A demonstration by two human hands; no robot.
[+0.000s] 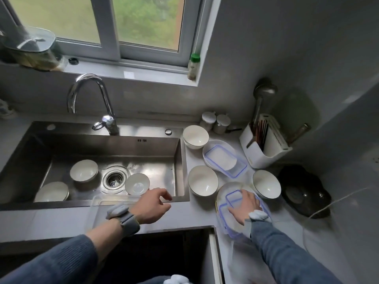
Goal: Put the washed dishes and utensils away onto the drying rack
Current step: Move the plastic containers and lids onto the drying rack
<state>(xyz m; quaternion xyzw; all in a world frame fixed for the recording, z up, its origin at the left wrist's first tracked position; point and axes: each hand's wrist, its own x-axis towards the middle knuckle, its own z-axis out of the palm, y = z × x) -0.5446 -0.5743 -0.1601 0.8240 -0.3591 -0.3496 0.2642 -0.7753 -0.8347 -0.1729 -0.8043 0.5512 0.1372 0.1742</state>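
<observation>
Dishes wait in two places: three white bowls lie in the steel sink, and more bowls and a blue-rimmed lid stand on the counter to the right of it. I see my right hand resting with fingers spread flat on a clear blue-rimmed container near the counter's front edge. My left hand hovers over the sink's front rim, fingers loosely curled and holding nothing.
</observation>
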